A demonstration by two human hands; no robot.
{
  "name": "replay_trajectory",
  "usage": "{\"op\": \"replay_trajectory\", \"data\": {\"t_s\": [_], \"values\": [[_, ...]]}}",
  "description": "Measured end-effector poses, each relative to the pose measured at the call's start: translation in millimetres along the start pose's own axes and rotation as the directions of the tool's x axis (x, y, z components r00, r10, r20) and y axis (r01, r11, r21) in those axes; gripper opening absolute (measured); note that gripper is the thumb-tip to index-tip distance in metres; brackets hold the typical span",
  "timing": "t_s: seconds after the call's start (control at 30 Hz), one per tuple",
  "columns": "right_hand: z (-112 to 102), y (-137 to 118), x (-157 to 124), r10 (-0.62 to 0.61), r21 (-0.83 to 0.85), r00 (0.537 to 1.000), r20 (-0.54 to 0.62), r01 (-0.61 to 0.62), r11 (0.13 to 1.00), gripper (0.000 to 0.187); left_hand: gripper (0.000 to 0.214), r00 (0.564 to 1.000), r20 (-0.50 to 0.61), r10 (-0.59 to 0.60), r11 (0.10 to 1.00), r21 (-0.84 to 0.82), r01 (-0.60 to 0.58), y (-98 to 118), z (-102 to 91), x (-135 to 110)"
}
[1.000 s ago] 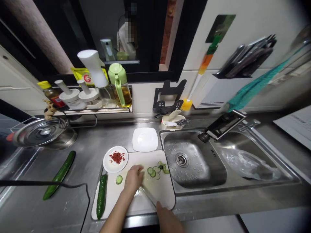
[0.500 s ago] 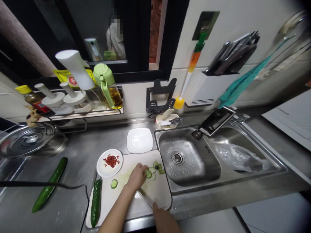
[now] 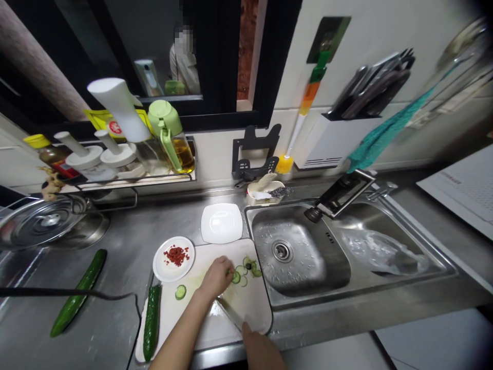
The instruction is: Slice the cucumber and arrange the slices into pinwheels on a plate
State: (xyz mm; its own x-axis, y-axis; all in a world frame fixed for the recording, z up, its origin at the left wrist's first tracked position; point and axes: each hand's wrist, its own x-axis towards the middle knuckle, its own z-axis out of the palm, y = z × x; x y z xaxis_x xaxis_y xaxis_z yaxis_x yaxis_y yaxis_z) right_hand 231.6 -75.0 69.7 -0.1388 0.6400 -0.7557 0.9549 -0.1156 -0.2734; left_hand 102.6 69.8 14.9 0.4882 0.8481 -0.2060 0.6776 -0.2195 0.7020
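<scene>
On the white cutting board (image 3: 185, 318) my left hand (image 3: 217, 277) is curled with its fingertips pinching a cucumber slice (image 3: 235, 277) at the edge of a small heap of slices (image 3: 248, 268). My right hand (image 3: 262, 349) grips the handle of a knife (image 3: 231, 313) whose blade lies low across the board toward my left hand. One loose slice (image 3: 180, 292) rests to the left. A partly cut cucumber (image 3: 152, 322) lies along the board's left edge.
A round plate of red bits (image 3: 162, 270) and a square white plate (image 3: 221, 223) sit behind the board. A whole cucumber (image 3: 77, 294) and a black cable (image 3: 77, 294) lie left. The sink (image 3: 304, 257) borders the board on the right; a pot lid (image 3: 42, 221) is far left.
My left hand has crept right onto the heap of slices. The knife and my right hand stayed low on the board. The view shifted slightly between one second ago and now.
</scene>
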Motion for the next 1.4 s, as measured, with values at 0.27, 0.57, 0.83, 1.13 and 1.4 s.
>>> {"op": "replay_trajectory", "data": {"t_s": [0.27,0.57,0.83,1.13,1.4], "values": [[0.2,1.0,0.8,-0.014,0.008,1.0,0.011,0.014,1.0,0.062,0.014,0.989,-0.051,-0.139,0.984,-0.119,0.132,-9.3,-3.7,-13.3],[-3.8,2.3,-1.5,-0.002,0.005,0.999,0.038,0.001,1.0,0.066,0.009,0.861,-0.13,-0.491,0.864,-0.198,0.463,-28.3,-10.6,-43.5],[-14.1,-4.0,-5.2,0.03,-0.014,0.996,0.084,-0.029,0.999,0.066,0.016,0.809,-0.17,-0.563,0.823,-0.2,0.531,-32.4,-10.9,-63.0],[-14.0,-8.2,0.2,0.012,-0.056,1.0,0.002,-0.012,0.998,0.068,0.019,0.786,-0.217,-0.579,0.815,-0.193,0.547,-35.6,-12.2,-69.9],[-22.0,-30.8,9.6,-0.031,-0.069,0.997,-0.065,0.026,0.997,0.063,0.018,0.764,-0.226,-0.605,0.795,-0.124,0.593,-35.3,-11.9,-68.3]]}}
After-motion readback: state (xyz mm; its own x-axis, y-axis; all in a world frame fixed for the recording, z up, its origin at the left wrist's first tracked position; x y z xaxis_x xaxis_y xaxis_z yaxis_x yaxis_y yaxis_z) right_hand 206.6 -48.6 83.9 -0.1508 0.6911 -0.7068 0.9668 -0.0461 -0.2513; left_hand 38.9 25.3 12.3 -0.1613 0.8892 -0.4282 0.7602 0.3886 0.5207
